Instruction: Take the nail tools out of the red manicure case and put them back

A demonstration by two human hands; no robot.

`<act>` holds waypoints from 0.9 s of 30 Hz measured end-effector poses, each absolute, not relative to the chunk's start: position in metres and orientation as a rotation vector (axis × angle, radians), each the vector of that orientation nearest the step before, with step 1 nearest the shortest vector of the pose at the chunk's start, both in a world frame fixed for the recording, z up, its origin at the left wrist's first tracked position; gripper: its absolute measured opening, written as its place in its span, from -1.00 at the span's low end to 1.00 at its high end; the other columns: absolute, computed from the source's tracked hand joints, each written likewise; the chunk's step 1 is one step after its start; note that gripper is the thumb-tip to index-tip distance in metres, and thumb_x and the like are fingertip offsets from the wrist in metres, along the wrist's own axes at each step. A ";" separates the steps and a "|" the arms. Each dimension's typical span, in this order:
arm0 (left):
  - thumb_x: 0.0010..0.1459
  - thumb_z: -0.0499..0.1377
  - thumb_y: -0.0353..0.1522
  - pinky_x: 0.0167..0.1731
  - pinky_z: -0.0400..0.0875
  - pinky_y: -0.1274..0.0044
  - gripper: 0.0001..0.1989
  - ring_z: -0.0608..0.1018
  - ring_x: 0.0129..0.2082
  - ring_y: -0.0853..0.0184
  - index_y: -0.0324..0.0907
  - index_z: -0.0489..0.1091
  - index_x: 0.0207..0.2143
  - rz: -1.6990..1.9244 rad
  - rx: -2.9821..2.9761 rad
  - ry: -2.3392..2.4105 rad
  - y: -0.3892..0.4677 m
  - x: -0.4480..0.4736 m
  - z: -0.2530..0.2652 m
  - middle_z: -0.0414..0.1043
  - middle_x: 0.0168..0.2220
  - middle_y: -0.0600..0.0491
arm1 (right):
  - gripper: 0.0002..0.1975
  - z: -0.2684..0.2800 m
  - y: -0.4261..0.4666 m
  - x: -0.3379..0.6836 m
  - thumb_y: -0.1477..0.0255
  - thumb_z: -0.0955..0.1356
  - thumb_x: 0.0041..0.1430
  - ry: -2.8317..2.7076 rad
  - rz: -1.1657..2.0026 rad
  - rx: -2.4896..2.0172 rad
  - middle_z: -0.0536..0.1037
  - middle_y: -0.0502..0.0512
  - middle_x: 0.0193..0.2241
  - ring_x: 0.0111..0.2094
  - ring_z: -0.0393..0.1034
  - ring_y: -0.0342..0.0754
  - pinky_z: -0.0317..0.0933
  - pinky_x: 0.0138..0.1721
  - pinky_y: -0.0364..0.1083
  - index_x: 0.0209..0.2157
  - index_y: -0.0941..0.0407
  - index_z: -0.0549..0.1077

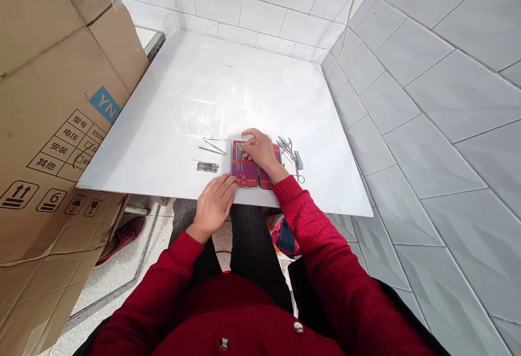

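Note:
A manicure case (247, 181) with a purple lining and red trim lies open on the white board. Slim metal tools stand in a row under the loops of its left half. My right hand (259, 151) is over the case, thumb and fingers pinched on a slim metal manicure tool (242, 138); its tip is too small to make out. My left hand (216, 199) rests at the board's front edge, fingers stretched out and fingertips touching the case's lower left corner. Part of the right half is hidden under my right wrist.
Left of the case lie tweezers and thin tools (214, 148) and a small pile of metal pieces (207, 167). To its right are several clippers (287, 148) and small scissors (300, 178). Cardboard boxes (52, 106) flank the board (244, 84) on the left, tiled walls (431, 106) behind and right.

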State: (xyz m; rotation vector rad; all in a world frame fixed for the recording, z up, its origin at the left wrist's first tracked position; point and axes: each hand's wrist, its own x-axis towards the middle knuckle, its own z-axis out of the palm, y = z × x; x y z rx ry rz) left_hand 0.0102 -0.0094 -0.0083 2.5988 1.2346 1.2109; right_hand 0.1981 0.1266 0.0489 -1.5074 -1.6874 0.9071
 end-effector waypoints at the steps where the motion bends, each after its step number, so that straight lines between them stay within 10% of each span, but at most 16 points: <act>1: 0.48 0.00 -0.46 0.28 0.44 0.21 -0.66 0.50 0.30 0.14 -0.17 0.45 0.17 1.217 2.605 1.236 -0.010 0.010 -0.008 0.56 0.18 -0.10 | -0.60 0.050 0.126 0.198 0.56 0.31 0.12 -1.686 0.910 -1.517 0.51 -0.17 -0.59 -0.52 0.47 -0.08 0.32 -0.42 -0.13 0.02 0.08 0.45; 13: 0.48 0.00 -0.46 0.29 0.43 0.23 -0.67 0.49 0.30 0.16 -0.19 0.44 0.16 1.232 2.616 1.225 -0.009 0.009 -0.009 0.56 0.17 -0.10 | -0.92 0.053 0.122 0.193 0.50 0.34 0.21 -1.847 0.621 -1.631 0.55 -0.06 -0.48 -0.42 0.41 -0.07 0.19 -0.33 -0.10 -0.33 0.09 0.49; 27: 0.49 -0.01 -0.46 0.22 0.50 0.26 -0.68 0.53 0.24 0.19 -0.16 0.39 0.18 1.253 2.654 1.251 -0.010 0.012 -0.007 0.57 0.13 -0.06 | -0.77 0.060 0.111 0.188 0.53 0.29 0.26 -2.054 0.370 -1.680 0.46 0.00 -0.48 -0.40 0.26 -0.03 0.01 -0.32 -0.04 -0.50 0.07 0.38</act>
